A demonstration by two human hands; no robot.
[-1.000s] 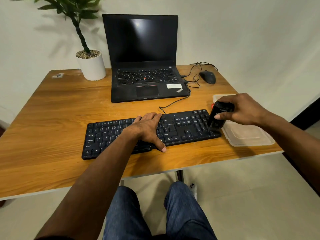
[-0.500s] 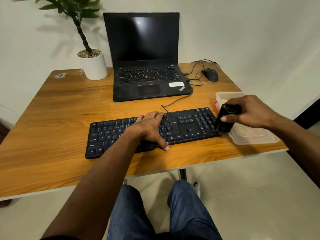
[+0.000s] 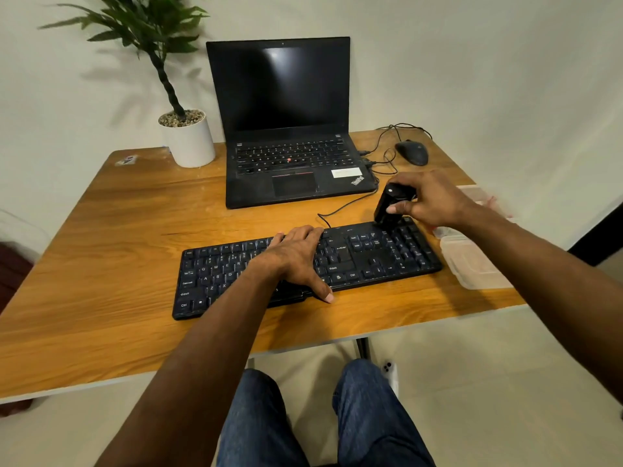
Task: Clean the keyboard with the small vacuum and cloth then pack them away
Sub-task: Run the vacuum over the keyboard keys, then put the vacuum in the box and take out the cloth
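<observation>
Head view: right hand point(image 3: 435, 200) fingers grip small vacuum point(image 3: 389, 207) on keyboard point(image 3: 371, 257).

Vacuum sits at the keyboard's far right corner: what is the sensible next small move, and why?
Probably draw the small vacuum leftward along the top key row. The right hand holds it nozzle-down on the keyboard's far right corner, while the left hand steadies the middle.
</observation>
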